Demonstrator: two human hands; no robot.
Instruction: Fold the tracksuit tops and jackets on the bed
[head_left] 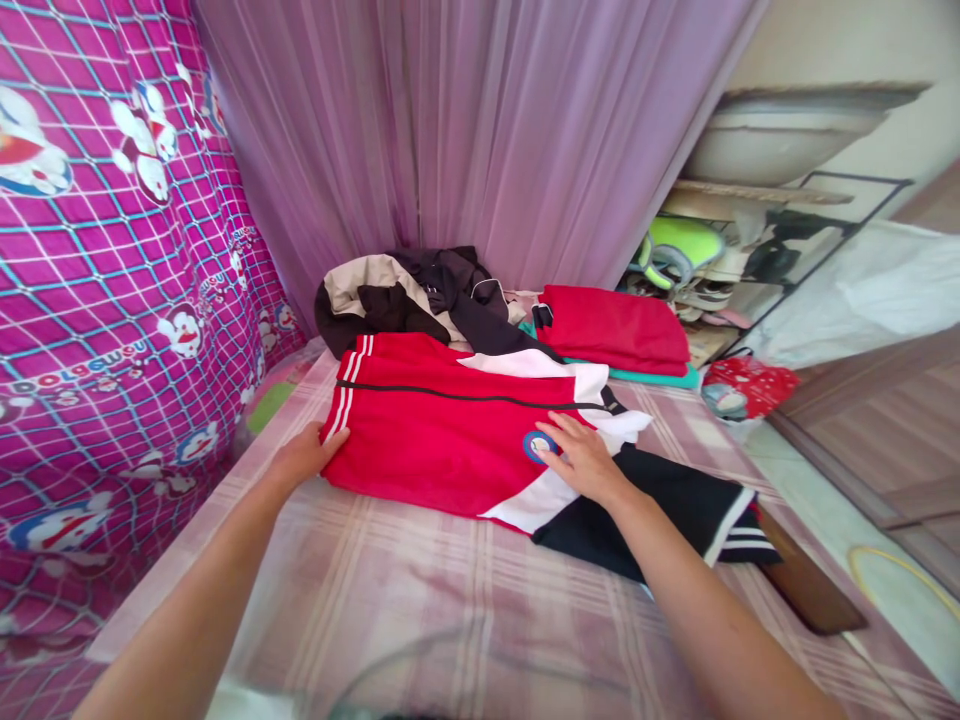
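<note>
jacket (435, 440) lies front up across the middle of the plaid cloth (442, 610), hem to the left and collar to the right. at the far left, the left hand (304, 458) is at the striped hem (341, 405), thumb on top; the other fingers are partly hidden, so i cannot tell whether they pinch the fabric or only rest against it. next comes the red body, spread out and fairly smooth, with the zip (465, 397) running along it in one dark line, so it looks done up. behind the body sits a loose heap (360, 285) of dark and beige clothes. a dark strip reaches from there toward the white far shoulder; i cannot tell whether it is the far sleeve. farther right, the right hand (583, 460) lies on the chest by the round badge (534, 447), fingers spread wide and holding nothing. behind it, a red pile (611, 325) sits neatly folded on green cloth (679, 377). the near sleeve (675, 490) stretches out to the right, its striped cuff beside a brown slab (814, 580). as i judge it, the flattening is mostly done, while the near sleeve is not yet folded in and the heap is unsorted.
</note>
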